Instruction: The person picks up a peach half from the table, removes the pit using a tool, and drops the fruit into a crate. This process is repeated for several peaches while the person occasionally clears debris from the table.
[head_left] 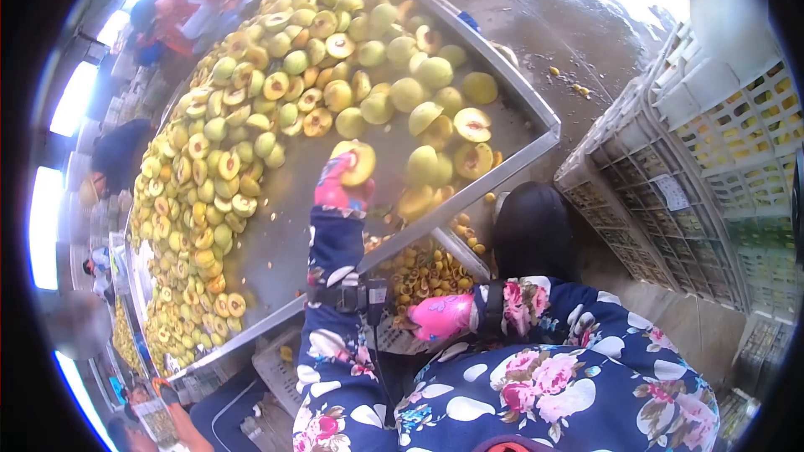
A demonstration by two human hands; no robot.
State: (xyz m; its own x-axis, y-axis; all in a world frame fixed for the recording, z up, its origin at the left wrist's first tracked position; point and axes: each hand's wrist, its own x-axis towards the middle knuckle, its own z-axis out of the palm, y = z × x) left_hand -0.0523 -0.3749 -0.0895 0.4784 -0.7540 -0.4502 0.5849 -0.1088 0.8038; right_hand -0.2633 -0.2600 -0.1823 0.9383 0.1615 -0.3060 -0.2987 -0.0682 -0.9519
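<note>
My left hand (343, 188), in a pink glove, is closed around a yellow peach half (358, 162) just above the metal table (289, 201). Its cut face with the hollow is partly visible. Many halved peaches (322, 25) are heaped over the table, some cut side up with reddish centres. Lower and nearer my body, my right hand (440, 318), also gloved in pink, is closed by the table's edge. What its fingers hold, if anything, is too small to make out. Beneath that edge lies a pile of small brownish-yellow pieces (427, 272), probably peach stones.
Stacked plastic crates (670, 192) with yellow fruit inside stand on the right. A raised metal rim (494, 176) borders the table. Across it a person in red (197, 4) bends over, and other people are along the left. The floor (578, 42) looks wet, with scraps on it.
</note>
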